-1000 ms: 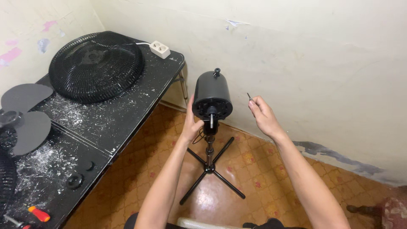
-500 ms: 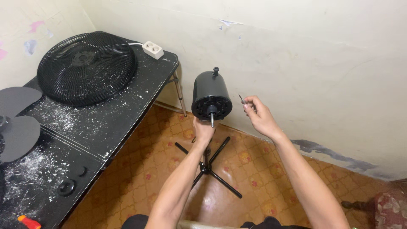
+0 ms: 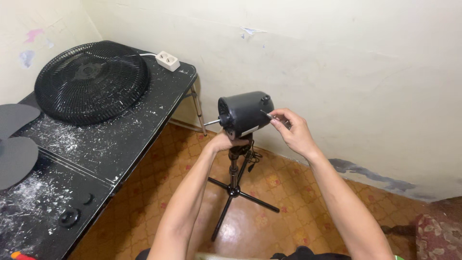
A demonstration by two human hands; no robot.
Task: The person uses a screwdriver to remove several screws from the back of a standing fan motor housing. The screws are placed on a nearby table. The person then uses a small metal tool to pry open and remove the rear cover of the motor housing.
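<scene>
Left hand [image 3: 222, 143] grips the underside of the black fan motor housing [image 3: 244, 114], which sits atop its stand [image 3: 234, 175] on the tiled floor. Right hand [image 3: 292, 131] pinches a small screw [image 3: 266, 114] against the housing's rear. Judged step: fitting it, which calls for steady alignment. Beyond, the fan grille [image 3: 91, 82] lies on the tabletop [image 3: 130, 139].

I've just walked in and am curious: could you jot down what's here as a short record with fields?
Place: tiled floor beside a black table, pale wall behind
Left hand: supports the fan motor housing from below
Right hand: pinches a thin metal piece against the housing
Stand: cross-shaped base on the floor
On table: fan grille, grey blades, white power strip
</scene>
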